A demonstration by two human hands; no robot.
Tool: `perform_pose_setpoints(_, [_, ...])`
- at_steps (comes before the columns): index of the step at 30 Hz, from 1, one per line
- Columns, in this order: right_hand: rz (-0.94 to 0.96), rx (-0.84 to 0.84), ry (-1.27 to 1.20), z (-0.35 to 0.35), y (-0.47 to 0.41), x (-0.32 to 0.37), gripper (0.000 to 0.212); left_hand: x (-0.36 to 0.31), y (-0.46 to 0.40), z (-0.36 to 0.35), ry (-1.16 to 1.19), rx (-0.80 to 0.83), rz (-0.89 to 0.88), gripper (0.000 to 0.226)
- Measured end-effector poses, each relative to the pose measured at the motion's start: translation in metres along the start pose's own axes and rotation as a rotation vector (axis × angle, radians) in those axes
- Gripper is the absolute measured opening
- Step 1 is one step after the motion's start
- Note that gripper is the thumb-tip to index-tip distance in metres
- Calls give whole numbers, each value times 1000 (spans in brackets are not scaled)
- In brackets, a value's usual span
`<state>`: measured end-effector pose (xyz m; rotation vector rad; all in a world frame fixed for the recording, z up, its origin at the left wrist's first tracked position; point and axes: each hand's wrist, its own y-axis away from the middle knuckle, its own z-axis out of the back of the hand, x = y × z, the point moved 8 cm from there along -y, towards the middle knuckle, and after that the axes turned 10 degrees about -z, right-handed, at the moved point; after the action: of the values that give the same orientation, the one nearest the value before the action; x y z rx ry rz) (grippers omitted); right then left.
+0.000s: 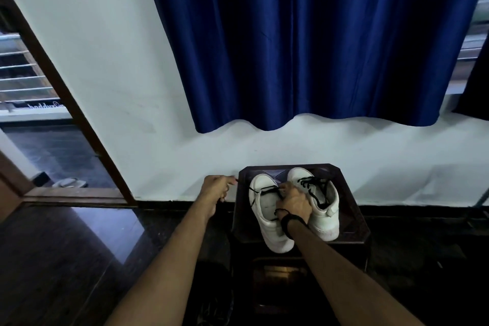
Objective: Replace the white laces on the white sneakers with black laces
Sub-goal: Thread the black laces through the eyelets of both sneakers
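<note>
both forearms reached to the dark octagonal worktop (352, 230). left hand (215, 188) fingers pinched the black lace (264, 188) taut past its left edge; right hand (293, 204) fingers curled on the left sneaker (267, 209), beside the right sneaker (321, 217).

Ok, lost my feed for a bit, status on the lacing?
Left hand pulling black lace taut. Right hand on left sneaker. Right sneaker already black-laced. Nothing blocking.

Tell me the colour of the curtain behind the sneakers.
Deep blue curtain, plain and unpatterned; the head view shows it best.
</note>
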<state>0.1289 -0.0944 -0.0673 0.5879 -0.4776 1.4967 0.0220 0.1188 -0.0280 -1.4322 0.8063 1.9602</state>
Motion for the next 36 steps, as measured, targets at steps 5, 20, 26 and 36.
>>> perform_pose_setpoints(5, [288, -151, 60, 19, 11, 25, 35, -39, 23, -8, 237, 185, 168, 26])
perform_pose_setpoints(20, [361, 805, -576, 119, 32, 63, 28, -8, 31, 31, 286, -300, 218, 36])
perform_pose_setpoints(26, [700, 416, -5, 125, 54, 102, 22, -93, 80, -52, 190, 143, -272, 37])
perform_pose_setpoints(36, [624, 370, -2, 153, 28, 61, 17, -89, 70, -23, -214, 79, -395, 31])
